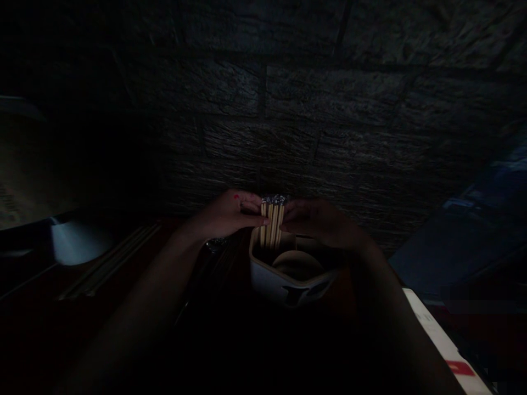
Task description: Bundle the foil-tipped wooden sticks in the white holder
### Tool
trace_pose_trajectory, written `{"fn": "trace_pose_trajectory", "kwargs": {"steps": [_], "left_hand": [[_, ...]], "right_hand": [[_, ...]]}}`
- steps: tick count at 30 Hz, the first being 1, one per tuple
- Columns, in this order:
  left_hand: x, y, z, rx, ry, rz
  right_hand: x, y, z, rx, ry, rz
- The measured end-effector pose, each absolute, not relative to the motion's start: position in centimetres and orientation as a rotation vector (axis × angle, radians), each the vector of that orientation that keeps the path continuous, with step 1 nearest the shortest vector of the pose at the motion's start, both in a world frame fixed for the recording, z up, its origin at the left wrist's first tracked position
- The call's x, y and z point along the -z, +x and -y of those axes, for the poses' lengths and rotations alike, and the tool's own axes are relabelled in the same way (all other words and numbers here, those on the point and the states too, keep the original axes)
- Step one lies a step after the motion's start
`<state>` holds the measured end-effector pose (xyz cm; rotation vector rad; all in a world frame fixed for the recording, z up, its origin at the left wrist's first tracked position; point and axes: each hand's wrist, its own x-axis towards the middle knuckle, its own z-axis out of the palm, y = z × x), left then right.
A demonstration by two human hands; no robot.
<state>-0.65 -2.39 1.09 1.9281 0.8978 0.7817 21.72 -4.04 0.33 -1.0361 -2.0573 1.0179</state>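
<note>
A bundle of pale chopsticks (272,227) with dark, patterned upper ends stands upright in the middle of the view. My left hand (242,211) grips it from the left side and my right hand (308,219) from the right, fingers closed round it. The lower ends reach into a white box (267,280) with a tan rim and dark markings on its front. Inside that box sits a round, light brown piece (300,262), whose kind I cannot make out. Shadow hides how deep the chopsticks go.
Several more sticks (115,258) lie on the dark red table to the left, near a pale, cone-like object (80,241). Behind everything rises a brick-patterned wall (288,109). A white box edge (436,329) with a red mark is at lower right. The light is very dim.
</note>
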Motion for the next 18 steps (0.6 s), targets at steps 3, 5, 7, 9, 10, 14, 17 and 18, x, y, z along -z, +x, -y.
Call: {"fn": "trace_pose_trajectory", "kwargs": {"steps": [3, 5, 7, 9, 10, 14, 17, 18], "left_hand": [[-1.0, -0.46, 2.29, -0.775, 1.949, -0.888], [-0.83, -0.34, 2.18, -0.787, 1.946, -0.904], [-0.66, -0.27, 2.08, -0.802, 1.94, -0.925], [-0.5, -0.25, 1.99, -0.803, 1.936, -0.927], [-0.43, -0.24, 1.95, -0.8, 1.933, -0.919], [-0.22, -0.18, 1.86, -0.803, 1.937, -0.885], [-0.3, -0.17, 1.95, -0.793, 1.944, -0.875], [-0.39, -0.2, 2.01, -0.781, 1.945, -0.871]], "right_hand": [[-0.53, 21.53, 4.25, -0.977, -1.071, 2.071], [-0.63, 21.42, 4.37, -0.975, -1.084, 2.068], [-0.66, 21.33, 4.44, -0.987, -1.097, 2.057], [-0.63, 21.24, 4.44, -0.988, -1.106, 2.051], [-0.6, 21.2, 4.43, -0.984, -1.107, 2.05], [-0.52, 21.14, 4.4, -0.992, -1.113, 2.047], [-0.53, 21.22, 4.42, -1.007, -1.118, 2.043], [-0.52, 21.25, 4.43, -1.018, -1.113, 2.039]]}}
